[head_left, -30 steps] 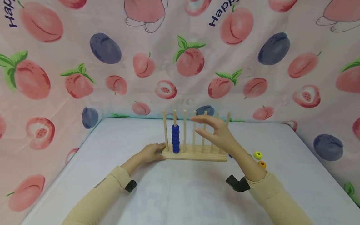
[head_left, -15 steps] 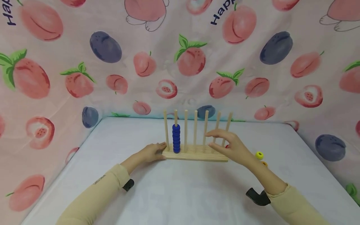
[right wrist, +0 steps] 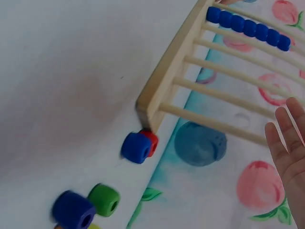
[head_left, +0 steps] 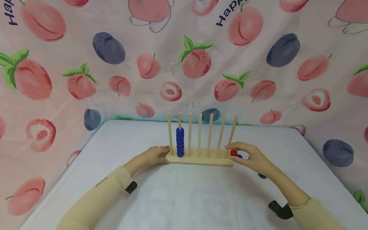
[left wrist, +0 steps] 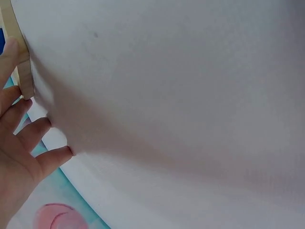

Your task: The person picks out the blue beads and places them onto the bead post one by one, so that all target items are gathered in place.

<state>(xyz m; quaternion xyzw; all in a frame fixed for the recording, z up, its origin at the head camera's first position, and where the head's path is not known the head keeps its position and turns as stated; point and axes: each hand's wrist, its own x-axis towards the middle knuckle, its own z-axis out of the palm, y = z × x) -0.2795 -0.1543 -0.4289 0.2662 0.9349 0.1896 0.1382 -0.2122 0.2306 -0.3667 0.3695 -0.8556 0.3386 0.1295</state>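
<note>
A wooden peg stand [head_left: 201,160] with several upright rods stands mid-table. Blue beads [head_left: 180,142] are stacked on its second rod from the left; the other rods are bare. My left hand [head_left: 153,155] grips the left end of the base, its fingers at the wood's edge in the left wrist view. At the right end hovers my right hand [head_left: 254,157], thumb and fingers apart, with nothing between them. Just beyond its fingertips, a red bead [right wrist: 152,141] and a blue bead [right wrist: 135,147] lie beside the base end.
Nearer my right wrist, a dark blue bead [right wrist: 73,209] and a green bead [right wrist: 104,199] lie loose, with yellow and orange ones partly hidden. A fruit-print cloth [head_left: 169,64] hangs behind the white table [head_left: 178,198].
My right hand has moved down and right, from in front of the rods to the stand's right end, uncovering the red and blue beads. The left hand stays on the base.
</note>
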